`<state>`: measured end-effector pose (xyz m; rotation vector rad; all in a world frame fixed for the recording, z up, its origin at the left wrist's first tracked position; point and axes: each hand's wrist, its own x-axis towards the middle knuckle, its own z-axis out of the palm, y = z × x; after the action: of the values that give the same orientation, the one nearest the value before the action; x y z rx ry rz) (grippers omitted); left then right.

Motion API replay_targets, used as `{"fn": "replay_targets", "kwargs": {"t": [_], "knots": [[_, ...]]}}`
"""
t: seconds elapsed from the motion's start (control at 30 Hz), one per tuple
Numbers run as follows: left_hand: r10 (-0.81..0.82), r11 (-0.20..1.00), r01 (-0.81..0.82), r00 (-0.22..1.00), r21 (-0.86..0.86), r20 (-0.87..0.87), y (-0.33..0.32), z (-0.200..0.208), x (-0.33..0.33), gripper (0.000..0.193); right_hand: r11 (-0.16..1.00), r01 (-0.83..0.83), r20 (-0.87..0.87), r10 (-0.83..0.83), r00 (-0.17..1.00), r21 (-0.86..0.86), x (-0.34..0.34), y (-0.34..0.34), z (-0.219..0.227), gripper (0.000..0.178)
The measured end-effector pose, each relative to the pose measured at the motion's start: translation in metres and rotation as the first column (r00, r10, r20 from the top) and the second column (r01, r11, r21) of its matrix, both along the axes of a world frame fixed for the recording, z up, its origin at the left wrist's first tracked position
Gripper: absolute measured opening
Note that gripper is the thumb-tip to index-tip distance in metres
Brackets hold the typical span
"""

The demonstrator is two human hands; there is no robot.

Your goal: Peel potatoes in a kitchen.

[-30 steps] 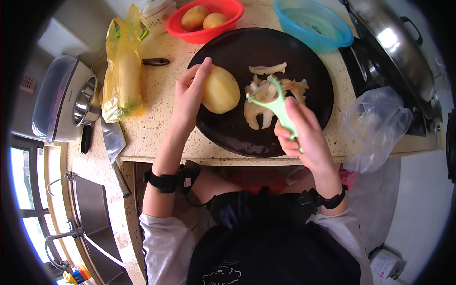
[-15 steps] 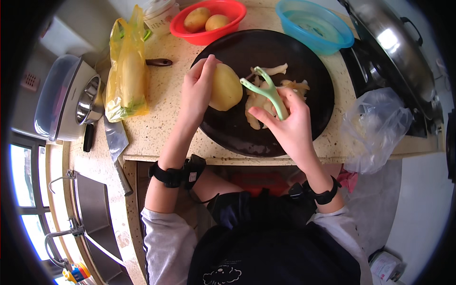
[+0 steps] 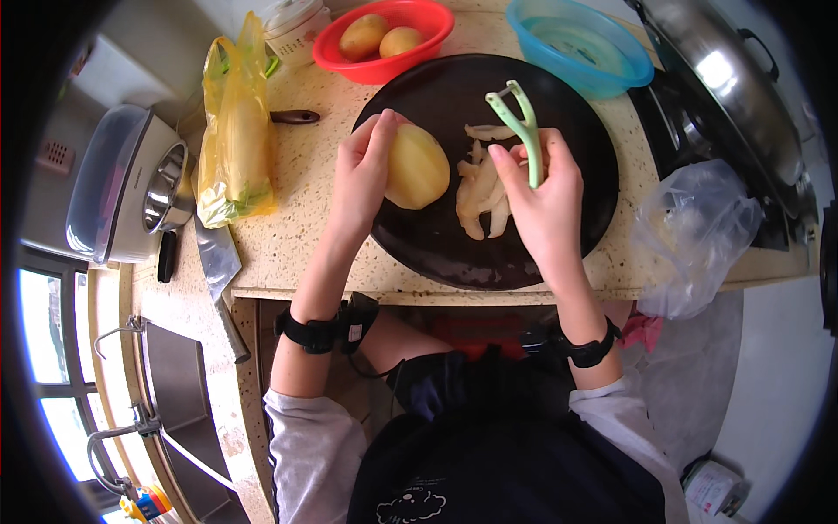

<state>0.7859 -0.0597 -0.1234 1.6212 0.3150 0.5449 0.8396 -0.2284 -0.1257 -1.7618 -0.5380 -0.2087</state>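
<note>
My left hand (image 3: 366, 171) is closed around a large peeled potato (image 3: 419, 168), pale yellow and smooth on the side that shows. In my right hand (image 3: 549, 188) is a light green Y-shaped peeler (image 3: 525, 125), gripped by its handle with the head pointing up and away. The peeler is apart from the potato. Both hands are over a round black board (image 3: 454, 258). A pile of potato peelings (image 3: 478, 196) lies on it between the hands, partly hidden by my right hand.
Behind the board stand a red bowl (image 3: 336, 63) with two potatoes and a blue basin (image 3: 628, 86) of water. To the left are a yellow bag (image 3: 234, 131) of vegetables and a cleaver (image 3: 218, 258) near the counter edge. A clear plastic bag (image 3: 694, 236) and a lidded pan (image 3: 724, 96) are at right.
My right hand has moved slightly right and up with the peeler, turning its head away from the potato. The peelings show more fully. My left hand still holds the potato.
</note>
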Motion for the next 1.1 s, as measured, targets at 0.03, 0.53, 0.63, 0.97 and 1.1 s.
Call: {"fn": "replay_targets", "kwargs": {"t": [0.03, 0.53, 0.63, 0.97, 1.1], "knots": [[-0.03, 1.0, 0.03, 1.0, -0.005, -0.005, -0.001, 0.002, -0.002, 0.034, 0.999, -0.03, -0.094, 0.032, 0.995, 0.02, 0.0, -0.006, 0.001, 0.021], [0.17, 0.983, -0.171, 0.985, 0.063, 0.03, -0.033, 0.006, -0.008, 0.027, 0.969, -0.246, -0.167, 0.239, 0.957, -0.023, -0.002, -0.021, -0.003, 0.036], [0.149, 0.988, -0.152, 0.982, 0.024, 0.119, -0.025, 0.002, -0.005, 0.02, 0.971, -0.232, -0.084, 0.235, 0.968, 0.051, -0.004, -0.021, -0.001, 0.033], [-0.013, 0.997, 0.008, 0.998, 0.081, 0.067, -0.016, -0.001, -0.008, 0.051, 0.98, -0.136, 0.453, 0.189, 0.871, -0.148, -0.01, -0.005, 0.004, 0.034], [0.024, 0.996, -0.029, 0.998, 0.083, 0.057, -0.02, 0.001, -0.009, 0.055, 0.963, -0.12, 0.361, 0.204, 0.91, -0.241, -0.015, -0.007, 0.018, 0.03]]}}
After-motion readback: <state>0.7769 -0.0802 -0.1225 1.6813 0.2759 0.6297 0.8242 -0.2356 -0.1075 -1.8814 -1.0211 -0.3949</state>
